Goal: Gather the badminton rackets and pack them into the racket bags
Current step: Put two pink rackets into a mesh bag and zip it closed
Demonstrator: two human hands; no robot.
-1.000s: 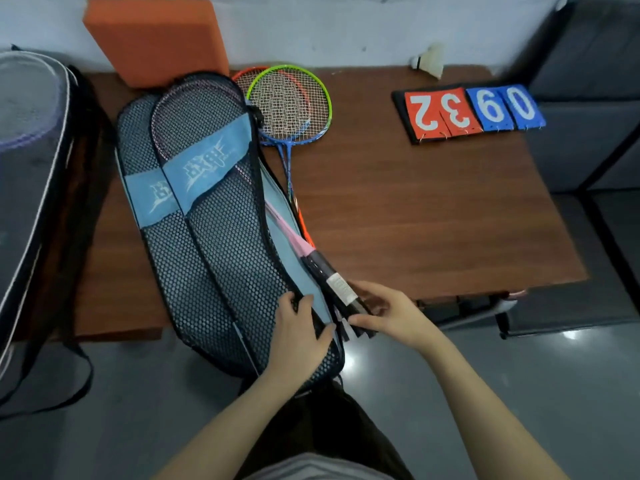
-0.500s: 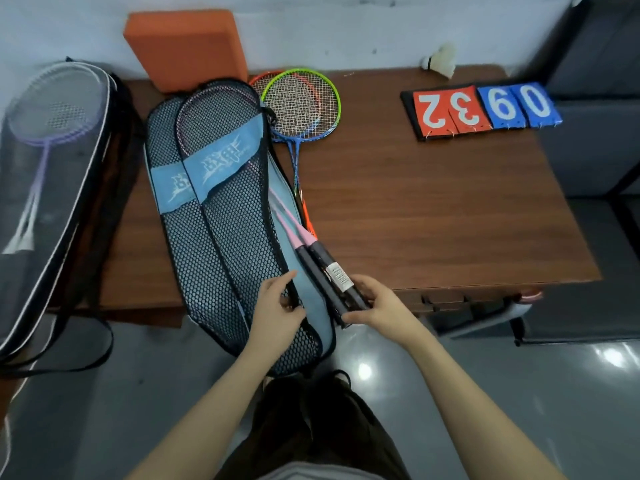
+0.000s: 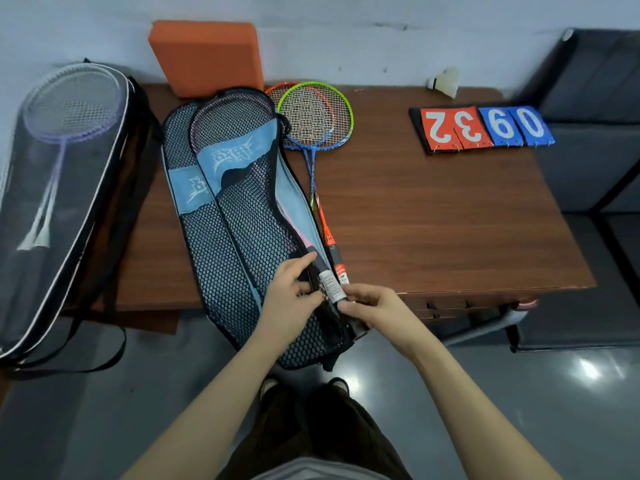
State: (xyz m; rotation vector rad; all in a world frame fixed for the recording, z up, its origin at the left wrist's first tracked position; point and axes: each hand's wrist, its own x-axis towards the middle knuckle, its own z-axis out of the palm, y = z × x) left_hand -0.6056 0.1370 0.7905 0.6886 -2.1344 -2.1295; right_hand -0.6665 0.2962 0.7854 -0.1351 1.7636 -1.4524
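A blue and black mesh racket bag lies on the brown table, its lower end hanging over the front edge. Pink-shafted rackets sit inside it, and their black grips stick out at the open side. My left hand pinches the bag's edge beside the grips. My right hand grips the black handles near their white label. Two loose rackets, green-blue and orange, lie on the table to the bag's right.
A second, clear-fronted black bag with purple rackets lies at the left, partly off the table. An orange foam block leans on the wall. A shuttlecock and a flip scoreboard sit at the back right. Dark seats stand at the right.
The grips have slid further into the bag while my right hand pushed them. My left hand moved up along the bag's edge. The view shifted left, showing more of the clear bag.
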